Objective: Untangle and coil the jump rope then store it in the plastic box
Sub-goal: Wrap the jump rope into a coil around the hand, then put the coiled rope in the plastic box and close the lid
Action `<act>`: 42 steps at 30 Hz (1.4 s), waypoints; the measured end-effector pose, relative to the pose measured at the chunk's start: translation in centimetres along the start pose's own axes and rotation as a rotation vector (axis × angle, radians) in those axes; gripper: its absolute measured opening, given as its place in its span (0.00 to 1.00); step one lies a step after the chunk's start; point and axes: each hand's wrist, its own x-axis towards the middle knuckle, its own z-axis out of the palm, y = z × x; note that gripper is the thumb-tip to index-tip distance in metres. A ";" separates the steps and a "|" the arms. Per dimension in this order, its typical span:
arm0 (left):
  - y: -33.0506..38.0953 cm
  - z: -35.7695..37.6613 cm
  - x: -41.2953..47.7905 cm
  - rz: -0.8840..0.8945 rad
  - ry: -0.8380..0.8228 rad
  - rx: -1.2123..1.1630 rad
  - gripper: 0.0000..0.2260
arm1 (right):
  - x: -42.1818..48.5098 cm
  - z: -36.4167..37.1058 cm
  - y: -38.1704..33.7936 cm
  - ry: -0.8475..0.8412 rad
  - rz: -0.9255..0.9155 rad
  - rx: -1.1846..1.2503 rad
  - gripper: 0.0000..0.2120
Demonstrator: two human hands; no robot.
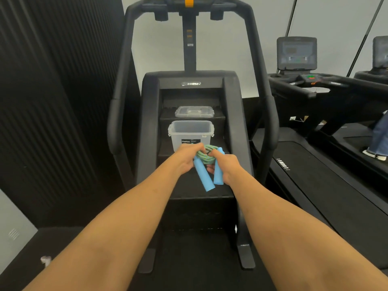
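1. Head view, the task's thing: the jump rope (206,155) is a braided cord, green flecked with blue, gathered into a small rounded coil. Its two handles (203,175) are smooth matte blue foam cylinders. They hang from the coil toward 6 o'clock, side by side and slightly splayed.
2. The left hand (185,159) has its fingers curled over the coil's 9 o'clock side and grips it. The right hand (226,166) grasps from 3 o'clock, with its fingers bent round the cord and the top of the nearer handle.
3. The coil is held in the air at 6 o'clock from the plastic box (191,133). It overlaps the box's lower front wall in the view and is not inside. The box is a frosted, translucent tub with rounded corners, open on top, with a black label on its front.
4. The lid (194,111) is clear plastic, flat with raised ribbing. It lies at 12 o'clock from the box, one step higher on the stair climber (228,95), whose steps and rails are matte black.
5. At 9 o'clock stands a dark ribbed wall panel (42,91). At 3 o'clock is a treadmill (315,85) with a grey console screen.
6. Hard to make out: the hands cover the label's lower edge and much of the coil, so whether the cord is knotted cannot be told. The right thumb is hidden. At the right edge, a jeans leg (378,139) is cut off by the frame.
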 end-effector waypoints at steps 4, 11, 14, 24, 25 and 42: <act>0.1 0.6 0.7 -0.025 0.014 -0.089 0.04 | 1.0 -0.4 -0.5 -0.014 0.016 -0.021 0.17; 0.0 0.4 1.3 -0.083 -0.066 -0.132 0.13 | 1.7 -2.4 -1.1 -0.133 0.035 -0.111 0.17; -0.8 0.1 2.2 -0.112 -0.070 -0.101 0.19 | 2.5 -3.2 -1.3 -0.177 0.059 -0.172 0.19; 1.6 -1.1 10.5 -0.124 -0.032 -0.102 0.24 | 10.9 -1.3 -4.9 -0.183 0.037 -0.310 0.13; 2.3 -1.3 11.7 -0.122 -0.036 -0.103 0.24 | 12.3 -0.8 -5.4 -0.181 0.021 -0.321 0.15; 11.4 -4.9 40.4 -0.127 -0.074 -0.098 0.10 | 40.4 7.4 -13.4 -0.169 -0.015 -0.255 0.18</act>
